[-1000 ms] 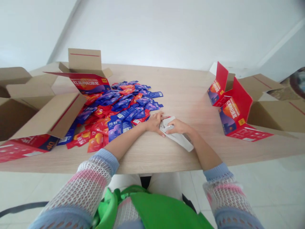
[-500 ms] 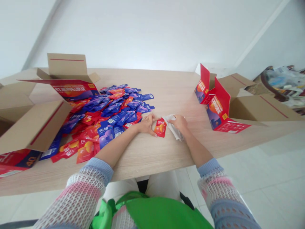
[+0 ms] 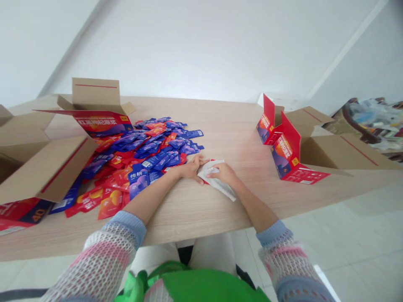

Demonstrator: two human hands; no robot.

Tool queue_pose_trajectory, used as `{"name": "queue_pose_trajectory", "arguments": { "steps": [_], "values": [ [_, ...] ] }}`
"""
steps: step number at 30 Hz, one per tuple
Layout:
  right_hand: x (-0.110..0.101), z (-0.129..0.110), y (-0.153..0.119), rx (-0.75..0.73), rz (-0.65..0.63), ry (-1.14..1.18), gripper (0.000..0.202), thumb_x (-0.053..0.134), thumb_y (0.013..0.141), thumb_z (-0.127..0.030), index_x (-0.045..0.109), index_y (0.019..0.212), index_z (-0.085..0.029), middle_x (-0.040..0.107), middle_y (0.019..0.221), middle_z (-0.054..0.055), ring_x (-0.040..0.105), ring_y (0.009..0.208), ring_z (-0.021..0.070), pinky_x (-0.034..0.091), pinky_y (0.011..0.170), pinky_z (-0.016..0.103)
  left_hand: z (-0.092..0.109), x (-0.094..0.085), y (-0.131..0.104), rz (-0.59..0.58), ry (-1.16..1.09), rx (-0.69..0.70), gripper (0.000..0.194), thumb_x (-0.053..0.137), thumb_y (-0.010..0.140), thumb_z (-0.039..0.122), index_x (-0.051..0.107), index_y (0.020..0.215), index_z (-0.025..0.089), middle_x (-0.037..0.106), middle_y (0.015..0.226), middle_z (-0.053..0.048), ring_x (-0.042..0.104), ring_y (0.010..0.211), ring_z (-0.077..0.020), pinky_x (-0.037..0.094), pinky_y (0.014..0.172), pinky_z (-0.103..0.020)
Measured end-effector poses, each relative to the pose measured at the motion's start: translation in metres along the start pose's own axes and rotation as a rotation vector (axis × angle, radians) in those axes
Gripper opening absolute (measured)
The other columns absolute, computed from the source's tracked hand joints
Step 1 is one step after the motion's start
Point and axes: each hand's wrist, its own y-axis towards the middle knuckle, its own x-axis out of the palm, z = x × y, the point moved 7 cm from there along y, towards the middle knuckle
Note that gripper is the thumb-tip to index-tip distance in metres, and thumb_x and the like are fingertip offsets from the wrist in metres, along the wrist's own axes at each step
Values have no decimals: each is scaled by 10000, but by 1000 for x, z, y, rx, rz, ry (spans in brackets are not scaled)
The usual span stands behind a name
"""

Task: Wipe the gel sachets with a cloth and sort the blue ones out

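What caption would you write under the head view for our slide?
Both hands, left hand and right hand, press a white cloth on the table beside a sachet pile.

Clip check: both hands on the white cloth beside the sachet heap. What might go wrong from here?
The left hand rests against the sachet pile; a sweep of the white cloth may scatter sachets. The cloth's tail lies close to the table edge and might slide off.

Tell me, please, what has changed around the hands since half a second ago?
The red sachet seen beside the left hand is now almost covered by the white cloth, which the right hand presses over it. The sachet pile and cartons stayed put.
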Motion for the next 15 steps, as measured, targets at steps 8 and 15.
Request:
{"name": "queue_pose_trajectory", "arguments": {
  "steps": [8, 15],
  "values": [
    [-52, 55, 1, 331, 303, -171, 394, 655, 801, -499, 706, 1088, -234, 713, 1076, 97, 655, 951, 235, 453, 760, 279, -3, 2, -2, -41, 40, -111, 1286, 750, 479, 728, 217, 1516, 183, 71, 1568, -191, 92, 1451, -391, 122, 1172, -480],
    [-11, -4, 1, -208, 68, 136, 372, 701, 761, -505, 743, 991, -215, 733, 993, 23, 661, 902, 195, 454, 775, 242, -6, 8, 0, -10, -47, -70, 1551, 767, 498, 685, -292, 1439, 53, 174, 1528, -316, 142, 1458, -318, 167, 1157, -459]
  ]
}}
